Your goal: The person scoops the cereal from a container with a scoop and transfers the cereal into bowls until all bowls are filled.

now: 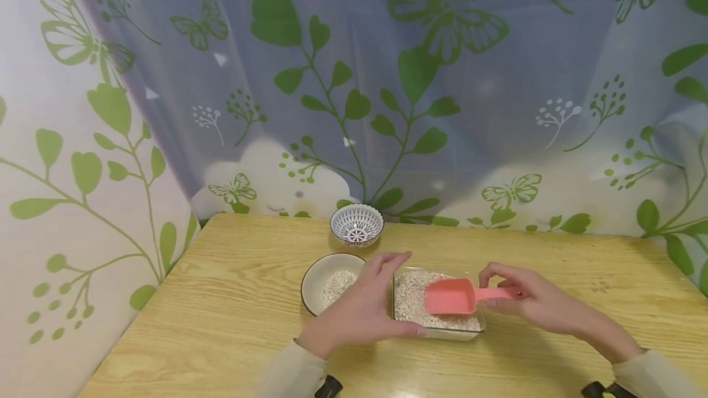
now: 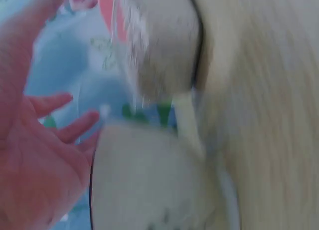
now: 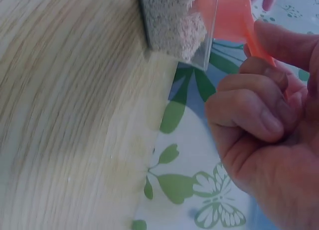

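Observation:
A pink scoop (image 1: pixel 450 296) lies over the oats-like flakes (image 1: pixel 409 293) in a clear rectangular container (image 1: pixel 453 335). My right hand (image 1: pixel 531 300) grips the scoop's handle, fingers curled round it, as the right wrist view also shows with the right hand (image 3: pixel 269 110). At the container's left side is my left hand (image 1: pixel 365 312), fingers spread and thumb along the front rim. In the blurred left wrist view the left hand (image 2: pixel 45 165) has its fingers extended and holds nothing. Partly behind it stands a cream bowl (image 1: pixel 312 284) with flakes inside.
A small patterned bowl (image 1: pixel 356 226) stands at the back of the wooden table (image 1: pixel 232 300), behind the cream bowl. A curtain (image 1: pixel 354 78) with green leaves and butterflies hangs along the table's back edge, and another printed cloth (image 1: pixel 72 201) hangs at the left.

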### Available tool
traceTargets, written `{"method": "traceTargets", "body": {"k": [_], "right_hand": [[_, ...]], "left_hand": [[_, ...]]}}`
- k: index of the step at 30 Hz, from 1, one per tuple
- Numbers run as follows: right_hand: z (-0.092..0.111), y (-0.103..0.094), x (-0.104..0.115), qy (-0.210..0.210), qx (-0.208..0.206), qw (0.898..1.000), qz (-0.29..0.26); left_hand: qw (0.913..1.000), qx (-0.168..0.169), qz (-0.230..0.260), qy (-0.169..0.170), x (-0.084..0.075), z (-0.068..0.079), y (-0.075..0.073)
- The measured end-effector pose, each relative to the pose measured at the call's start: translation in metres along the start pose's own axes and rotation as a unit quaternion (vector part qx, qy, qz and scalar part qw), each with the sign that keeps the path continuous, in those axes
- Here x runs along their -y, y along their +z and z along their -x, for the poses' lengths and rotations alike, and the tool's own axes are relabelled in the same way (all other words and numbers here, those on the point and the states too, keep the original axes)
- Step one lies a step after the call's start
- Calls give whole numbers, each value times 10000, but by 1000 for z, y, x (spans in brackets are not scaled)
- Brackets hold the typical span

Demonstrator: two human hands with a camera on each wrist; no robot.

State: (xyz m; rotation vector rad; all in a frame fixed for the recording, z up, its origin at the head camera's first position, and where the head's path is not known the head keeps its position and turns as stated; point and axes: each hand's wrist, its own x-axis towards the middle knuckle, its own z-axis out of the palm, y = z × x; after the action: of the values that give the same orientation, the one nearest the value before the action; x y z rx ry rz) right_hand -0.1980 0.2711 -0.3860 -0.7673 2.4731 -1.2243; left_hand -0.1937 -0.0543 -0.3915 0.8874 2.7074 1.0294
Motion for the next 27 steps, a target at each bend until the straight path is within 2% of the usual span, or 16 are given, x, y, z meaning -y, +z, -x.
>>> {"method": "traceTargets", "body": {"k": [6,10,14,17,20,24,27], "right_hand": [[4,-4,2,190,-108,9992,324],[5,-6,7,179,-176,9978,615],[7,-14,11,232,-303,9949,932],[9,-21,12,360,-437,9918,1143],[11,-27,11,403,-512,9884,1375],[13,-32,12,324,-449,9862,1558],[13,-36,16,301,-399,9838,1722]], "left_hand": [[9993,67,-349,-83,-10,-8,22],[9977,-89,-643,-203,-13,-13,31],[9971,-271,-574,-422,-17,-17,37],[9962,-498,-362,-615,-19,-19,43],[9933,-660,-8,-946,-22,-21,49],[9841,-615,639,-1538,-24,-25,57],[9764,-540,1041,-1813,-22,-29,61]]}}
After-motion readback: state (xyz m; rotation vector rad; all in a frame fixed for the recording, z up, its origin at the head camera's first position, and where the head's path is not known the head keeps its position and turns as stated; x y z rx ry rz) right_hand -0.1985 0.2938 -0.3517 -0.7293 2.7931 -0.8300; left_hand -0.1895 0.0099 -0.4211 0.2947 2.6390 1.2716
